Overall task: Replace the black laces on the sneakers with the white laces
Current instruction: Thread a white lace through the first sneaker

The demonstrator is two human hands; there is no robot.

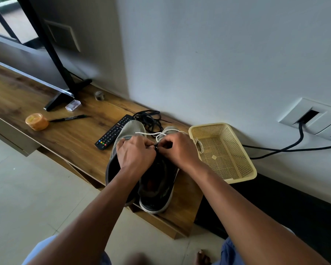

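Two grey sneakers stand side by side on the wooden table, heels toward the person and toes toward the wall, so the long axis of each runs straight away from the body. Both hands are held over the lacing area of the sneakers. The left hand is curled in a grip on the left of that area; the right hand is curled on the right, and between the two a thin dark lace tip is pinched — which fingers bear on it cannot be told.

The white lace is seen just beyond the hands, over the toes of the sneakers, one end trailing right into the yellow perforated basket that stands just right of the sneakers. A loose black lace lies in a heap on the table behind the toes, beside a remote control on the left.

The coming move is judged to be a pull or a feed along the eyelet row — across the sneaker's long axis — with both hands equally near.
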